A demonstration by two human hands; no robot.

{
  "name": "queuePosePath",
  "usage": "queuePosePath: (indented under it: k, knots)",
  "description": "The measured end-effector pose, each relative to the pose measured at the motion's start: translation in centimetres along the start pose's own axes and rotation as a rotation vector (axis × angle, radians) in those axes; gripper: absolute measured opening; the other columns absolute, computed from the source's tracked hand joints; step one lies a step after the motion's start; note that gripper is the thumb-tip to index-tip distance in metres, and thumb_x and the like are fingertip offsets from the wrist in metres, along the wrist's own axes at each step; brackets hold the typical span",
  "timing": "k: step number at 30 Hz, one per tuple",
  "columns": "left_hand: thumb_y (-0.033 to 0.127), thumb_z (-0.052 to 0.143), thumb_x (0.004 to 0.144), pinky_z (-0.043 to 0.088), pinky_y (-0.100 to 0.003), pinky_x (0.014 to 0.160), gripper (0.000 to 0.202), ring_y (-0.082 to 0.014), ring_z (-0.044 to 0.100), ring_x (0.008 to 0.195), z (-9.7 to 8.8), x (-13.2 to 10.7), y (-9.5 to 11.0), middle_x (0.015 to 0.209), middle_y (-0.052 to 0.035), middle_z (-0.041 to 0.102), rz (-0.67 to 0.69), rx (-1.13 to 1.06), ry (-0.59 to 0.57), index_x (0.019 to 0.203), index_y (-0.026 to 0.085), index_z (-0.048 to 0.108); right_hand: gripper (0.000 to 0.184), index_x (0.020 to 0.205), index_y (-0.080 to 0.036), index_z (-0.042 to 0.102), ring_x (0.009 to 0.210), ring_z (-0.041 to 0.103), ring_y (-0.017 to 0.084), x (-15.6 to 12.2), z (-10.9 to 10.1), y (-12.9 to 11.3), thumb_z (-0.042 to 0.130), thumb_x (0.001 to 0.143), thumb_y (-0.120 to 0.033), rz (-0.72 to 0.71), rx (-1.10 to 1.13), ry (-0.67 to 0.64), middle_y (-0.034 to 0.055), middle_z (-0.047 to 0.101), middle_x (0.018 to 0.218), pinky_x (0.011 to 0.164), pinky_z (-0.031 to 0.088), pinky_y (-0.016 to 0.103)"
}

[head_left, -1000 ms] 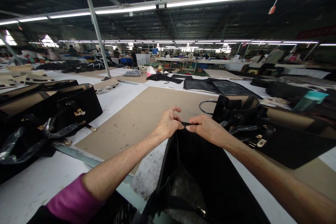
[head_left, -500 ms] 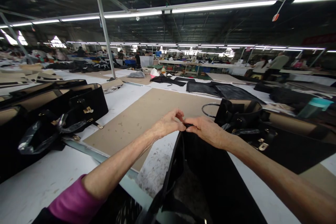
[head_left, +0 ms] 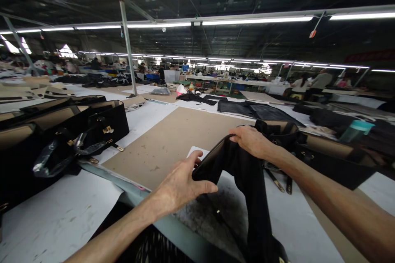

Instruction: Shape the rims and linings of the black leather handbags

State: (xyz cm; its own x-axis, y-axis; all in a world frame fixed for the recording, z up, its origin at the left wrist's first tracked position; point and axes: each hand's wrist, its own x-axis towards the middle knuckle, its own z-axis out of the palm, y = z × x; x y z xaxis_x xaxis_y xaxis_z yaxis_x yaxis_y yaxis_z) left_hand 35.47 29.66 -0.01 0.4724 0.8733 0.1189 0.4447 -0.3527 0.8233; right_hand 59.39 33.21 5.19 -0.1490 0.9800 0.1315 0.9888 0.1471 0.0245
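A black handbag (head_left: pixel 247 181) stands open in front of me on the worktable, its tan lining showing at the mouth. My left hand (head_left: pixel 180 185) grips the near rim of the bag's mouth, thumb inside. Pinching the far rim at the top, my right hand (head_left: pixel 251 139) is stretched out over the bag. The mouth is pulled wide between the two hands.
Finished black handbags (head_left: pixel 92 127) with gold clasps lie in a row at the left. More black bags (head_left: pixel 327 156) lie at the right, behind a teal cup (head_left: pixel 354 129). A brown cardboard sheet (head_left: pixel 179 135) covers the table's middle. Other people work at distant tables.
My hands were pinched together at the bag's top edge. The left hand has drawn back toward me and the right moved away, spreading the bag's mouth open.
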Motion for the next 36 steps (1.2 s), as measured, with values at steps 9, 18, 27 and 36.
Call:
queuePosePath:
  k: [9, 18, 27, 36]
  knots:
    - [0.019, 0.056, 0.058, 0.036, -0.018, 0.05, 0.034, -0.0106, 0.05, 0.057, -0.5, 6.3, -4.2, 0.068, -0.0004, 0.057, 0.021, -0.295, -0.29, 0.091, 0.011, 0.061, 0.021, 0.089, -0.022, 0.06, 0.082, 0.053, 0.018, -2.4, -0.7, 0.4, 0.044, 0.076, -0.025, 0.101, 0.061, -0.049, 0.0031, 0.059, 0.087, 0.065, 0.036, 0.024]
    - [0.019, 0.058, 0.06, 0.039, -0.018, 0.055, 0.021, -0.0098, 0.051, 0.058, -2.7, 7.9, -4.5, 0.064, 0.0019, 0.058, 0.09, -0.269, -0.454, 0.079, 0.013, 0.065, 0.019, 0.078, -0.02, 0.057, 0.069, 0.054, 0.015, -4.9, 1.6, 2.3, 0.042, 0.076, -0.031, 0.035, 0.477, -0.209, -0.0017, 0.058, 0.071, 0.062, 0.039, 0.023]
    - [0.023, 0.064, 0.061, 0.042, -0.021, 0.07, 0.027, -0.0122, 0.056, 0.069, -2.5, 7.4, -6.3, 0.074, -0.0006, 0.063, 0.038, -0.439, -0.355, 0.085, 0.013, 0.066, 0.022, 0.088, -0.022, 0.057, 0.075, 0.057, 0.018, -4.5, 3.6, 2.9, 0.043, 0.078, -0.036, 0.075, 0.48, -0.24, 0.0002, 0.062, 0.079, 0.067, 0.043, 0.026]
    - [0.027, 0.064, 0.061, 0.041, -0.02, 0.065, 0.027, -0.013, 0.055, 0.068, -2.0, 6.5, -6.0, 0.072, -0.0014, 0.062, 0.043, -0.481, -0.332, 0.083, 0.01, 0.065, 0.019, 0.096, -0.023, 0.055, 0.088, 0.052, 0.018, -5.1, 1.8, -2.8, 0.048, 0.08, -0.027, -0.355, -0.093, 0.268, 0.0045, 0.056, 0.101, 0.077, 0.04, 0.031]
